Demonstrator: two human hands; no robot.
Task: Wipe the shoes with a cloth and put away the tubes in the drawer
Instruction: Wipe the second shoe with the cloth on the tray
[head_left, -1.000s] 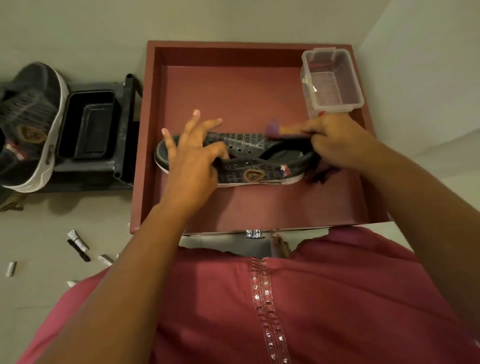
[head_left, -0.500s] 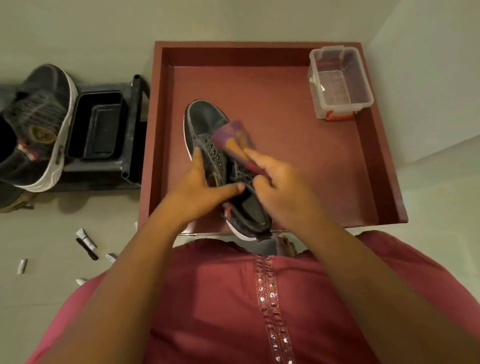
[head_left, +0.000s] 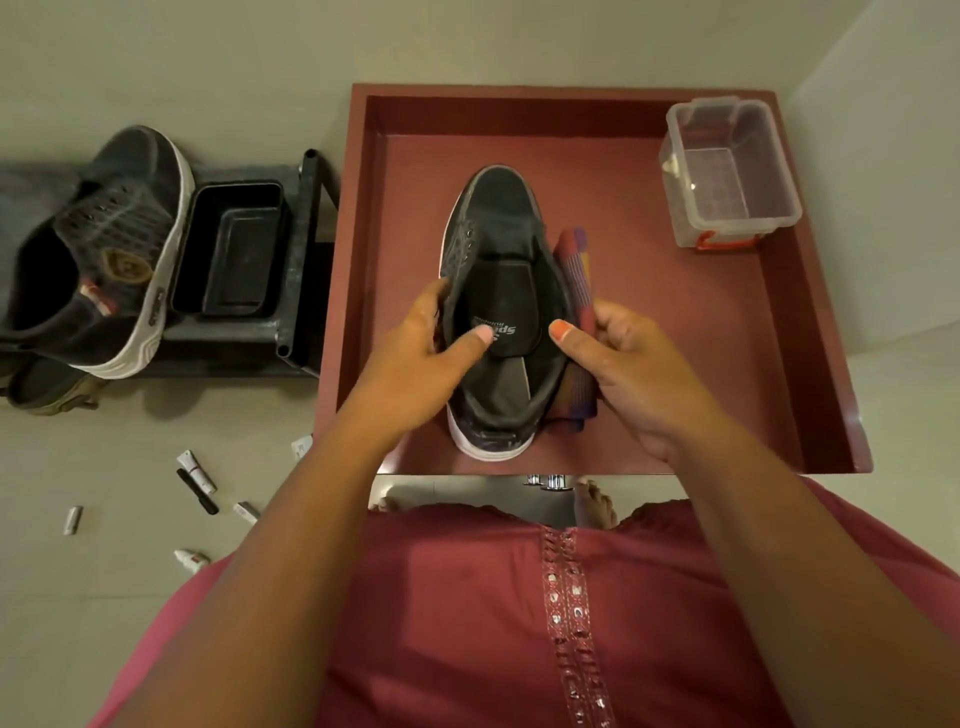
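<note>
Dark grey canvas sneaker with white sole (head_left: 501, 270) held over open dark-red wooden drawer (head_left: 810, 332), toe pointing away, opening facing up, printed insole visible. Left hand (head_left: 415, 364) clamped on left side of collar, thumb hooked inside over insole. Right hand (head_left: 631, 364) gripping right side of collar, thumb tip on inner rim, fingers pressing folded striped purple-and-orange cloth (head_left: 574, 291) against shoe's outer right flank. Cloth sandwiched between palm and shoe; lower edge showing below hand near heel. Hands apart, one on each side of shoe.

Clear plastic box with red latch (head_left: 730, 171) in far right corner of drawer, well apart from shoe. Contents of box: cannot tell beyond a small pale item at left wall.

Left of drawer: black plastic rack (head_left: 298, 260) holding black rectangular tray (head_left: 234, 249). Second dark grey sneaker with white sole (head_left: 98, 249) lying tilted on rack, just beside tray.

Small white tubes (head_left: 196, 470) scattered on pale floor (head_left: 130, 431) to lower left, outside drawer; one thin black stick-shaped item (head_left: 197, 491) touching the largest tube. Left forearm crossing in front of floor area nearest drawer corner, partly hiding one tube there.

Red embroidered garment (head_left: 519, 623) filling lower frame; bare toes (head_left: 595, 501) visible just below drawer's front edge.
</note>
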